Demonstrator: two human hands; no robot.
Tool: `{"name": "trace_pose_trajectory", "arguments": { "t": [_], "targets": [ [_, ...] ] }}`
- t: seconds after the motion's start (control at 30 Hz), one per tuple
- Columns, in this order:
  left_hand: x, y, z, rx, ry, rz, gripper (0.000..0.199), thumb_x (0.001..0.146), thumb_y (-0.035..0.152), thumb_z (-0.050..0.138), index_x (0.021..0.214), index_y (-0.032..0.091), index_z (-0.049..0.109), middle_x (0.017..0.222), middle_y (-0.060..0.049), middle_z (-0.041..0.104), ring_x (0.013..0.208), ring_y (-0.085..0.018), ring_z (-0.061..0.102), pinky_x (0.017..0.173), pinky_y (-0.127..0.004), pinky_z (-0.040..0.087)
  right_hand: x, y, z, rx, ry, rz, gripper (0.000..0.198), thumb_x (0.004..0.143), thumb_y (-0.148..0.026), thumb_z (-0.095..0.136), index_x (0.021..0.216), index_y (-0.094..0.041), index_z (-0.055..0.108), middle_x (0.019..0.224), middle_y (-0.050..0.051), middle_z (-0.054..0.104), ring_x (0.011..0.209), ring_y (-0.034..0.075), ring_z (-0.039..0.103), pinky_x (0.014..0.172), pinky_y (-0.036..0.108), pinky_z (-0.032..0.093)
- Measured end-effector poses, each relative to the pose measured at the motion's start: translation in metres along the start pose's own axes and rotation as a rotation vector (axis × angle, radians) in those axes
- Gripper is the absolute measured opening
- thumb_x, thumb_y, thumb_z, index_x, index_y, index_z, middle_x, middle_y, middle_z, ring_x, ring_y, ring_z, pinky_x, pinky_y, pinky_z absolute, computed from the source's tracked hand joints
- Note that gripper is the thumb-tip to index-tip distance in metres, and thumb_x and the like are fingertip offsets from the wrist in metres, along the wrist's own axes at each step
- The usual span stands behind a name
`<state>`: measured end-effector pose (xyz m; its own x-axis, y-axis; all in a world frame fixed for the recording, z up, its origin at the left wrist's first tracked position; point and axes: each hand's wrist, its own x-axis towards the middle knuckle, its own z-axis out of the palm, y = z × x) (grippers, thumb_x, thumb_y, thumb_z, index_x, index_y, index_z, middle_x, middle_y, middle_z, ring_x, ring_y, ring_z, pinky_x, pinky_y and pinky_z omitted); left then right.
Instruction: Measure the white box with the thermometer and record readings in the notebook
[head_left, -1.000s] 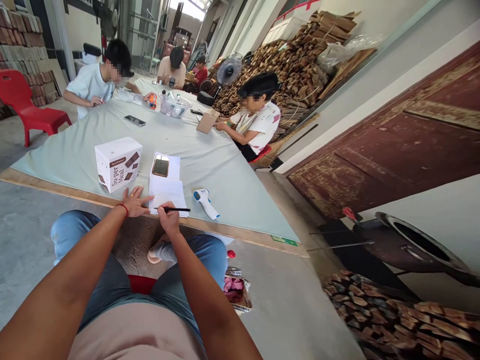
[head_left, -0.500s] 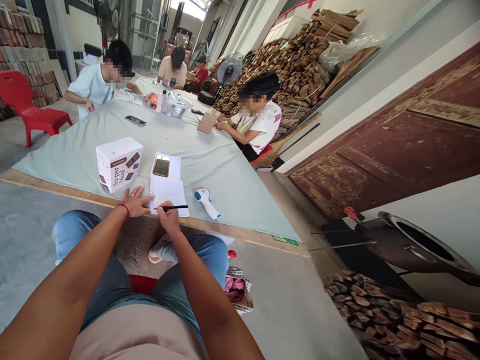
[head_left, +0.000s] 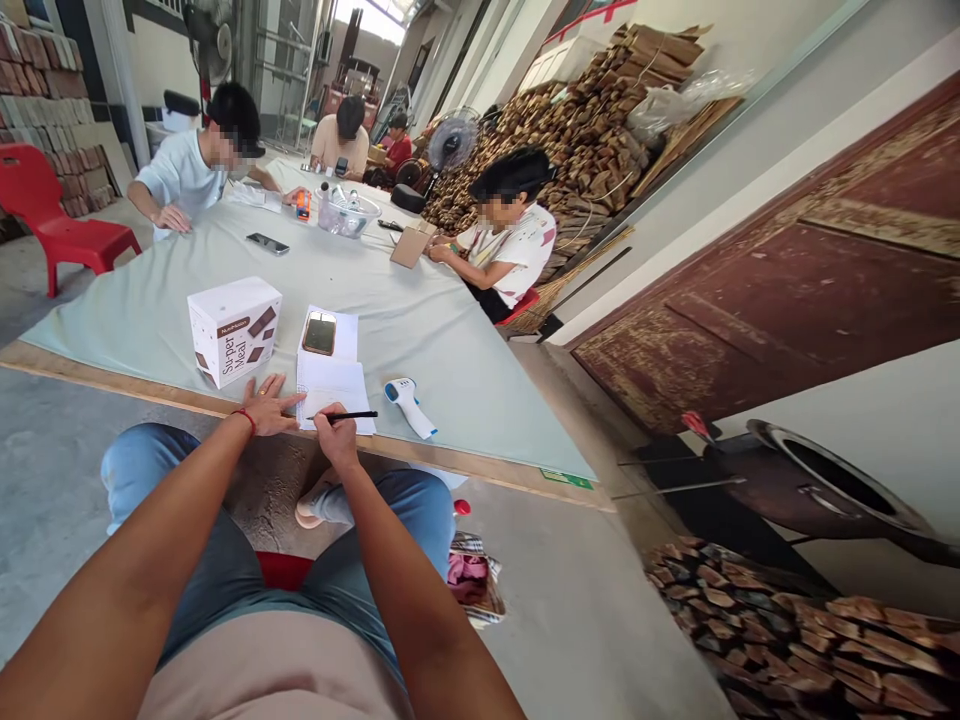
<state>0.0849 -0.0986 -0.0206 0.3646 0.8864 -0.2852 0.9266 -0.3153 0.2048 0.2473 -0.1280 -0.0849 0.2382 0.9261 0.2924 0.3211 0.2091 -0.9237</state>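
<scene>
In my right hand (head_left: 335,436) is a black pen (head_left: 354,415), its tip down on the lower page of an open notebook (head_left: 334,383). My left hand (head_left: 270,405) lies with fingers spread at the table's front edge, fingertips against the notebook's left side. A smartphone (head_left: 320,333) rests on the notebook's upper page. To the left, just beyond my left hand, stands a white box (head_left: 235,330) printed "Super Meal". A white and blue infrared thermometer (head_left: 410,408) lies right of the notebook.
The table (head_left: 480,400) has a pale green cloth. Farther back are another phone (head_left: 268,243), a clear plastic basket (head_left: 349,215) and an orange item (head_left: 302,204). Several people sit around the table; one at the right handles a brown cardboard piece (head_left: 410,246). A red chair (head_left: 71,230) stands left.
The view has shifted slightly. My hands keep nearly the same places, pen still on the page. The person at the left has moved a hand onto the table edge.
</scene>
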Motion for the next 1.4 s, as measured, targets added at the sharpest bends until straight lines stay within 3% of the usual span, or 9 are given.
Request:
{"name": "trace_pose_trajectory", "arguments": {
  "t": [0.63,0.83,0.9,1.0,1.1,1.17,1.27,1.4],
  "targets": [
    [0.008,-0.005,0.008,-0.042,0.048,0.031,0.070,0.084,0.057,0.057,0.149,0.040,0.038,0.167,-0.005,0.006,0.153,-0.032,0.002,0.117,-0.061,-0.003,-0.001,-0.010,-0.004,-0.046,-0.038,0.020,0.009,0.069,-0.032,0.050,0.065,-0.024,0.048,0.062,-0.004,0.053,0.065,0.017,0.051,0.067,0.029,0.043],
    [0.009,-0.007,0.011,-0.076,0.069,0.045,0.068,0.084,0.054,0.058,0.148,0.039,0.041,0.166,-0.005,0.007,0.153,-0.034,0.004,0.116,-0.062,-0.004,0.002,-0.012,-0.010,-0.031,0.038,-0.027,0.013,0.083,-0.032,0.046,0.078,-0.022,0.053,0.073,0.000,0.058,0.072,0.017,0.055,0.071,0.029,0.047],
    [0.008,-0.007,0.010,-0.077,0.068,0.041,0.067,0.085,0.054,0.058,0.148,0.038,0.042,0.166,-0.006,0.007,0.153,-0.034,0.004,0.117,-0.061,-0.004,0.011,-0.017,-0.018,-0.152,0.044,-0.068,0.018,0.089,-0.030,0.043,0.092,-0.020,0.058,0.089,0.005,0.064,0.084,0.019,0.060,0.078,0.030,0.048],
    [0.006,-0.008,0.007,-0.056,0.066,0.035,0.068,0.086,0.054,0.056,0.149,0.036,0.040,0.166,-0.008,0.006,0.153,-0.032,0.003,0.117,-0.061,-0.003,0.034,-0.029,-0.033,-0.537,0.022,-0.051,0.027,0.093,-0.018,0.042,0.111,-0.017,0.062,0.110,0.011,0.065,0.105,0.022,0.061,0.091,0.033,0.046],
    [0.005,-0.010,0.003,-0.037,0.065,0.027,0.068,0.086,0.054,0.056,0.150,0.036,0.040,0.166,-0.009,0.006,0.153,-0.033,0.004,0.117,-0.061,-0.001,0.058,-0.044,-0.041,-0.889,-0.081,0.077,0.033,0.092,-0.012,0.044,0.119,-0.015,0.064,0.116,0.016,0.065,0.109,0.025,0.061,0.094,0.035,0.044],
    [0.005,-0.012,0.001,-0.025,0.074,0.032,0.067,0.086,0.053,0.056,0.149,0.036,0.040,0.166,-0.010,0.006,0.153,-0.034,0.004,0.116,-0.063,0.000,0.069,-0.056,-0.043,-0.966,-0.126,0.132,0.035,0.090,-0.010,0.048,0.121,-0.012,0.064,0.114,0.018,0.066,0.107,0.026,0.063,0.092,0.036,0.045],
    [0.004,-0.014,-0.001,-0.017,0.088,0.037,0.067,0.086,0.052,0.057,0.149,0.035,0.040,0.165,-0.011,0.009,0.152,-0.035,0.006,0.115,-0.065,0.002,0.069,-0.081,-0.046,-0.811,-0.049,0.078,0.043,0.085,-0.011,0.056,0.128,-0.014,0.060,0.107,0.015,0.069,0.100,0.025,0.065,0.089,0.036,0.048],
    [0.001,-0.012,-0.001,-0.021,0.091,0.038,0.067,0.086,0.050,0.058,0.149,0.034,0.041,0.165,-0.011,0.011,0.152,-0.036,0.009,0.116,-0.064,0.004,0.025,-0.112,-0.064,-0.196,0.167,-0.364,0.034,0.089,-0.024,0.058,0.124,-0.023,0.063,0.112,0.007,0.067,0.100,0.020,0.063,0.091,0.038,0.051]
  ]
}}
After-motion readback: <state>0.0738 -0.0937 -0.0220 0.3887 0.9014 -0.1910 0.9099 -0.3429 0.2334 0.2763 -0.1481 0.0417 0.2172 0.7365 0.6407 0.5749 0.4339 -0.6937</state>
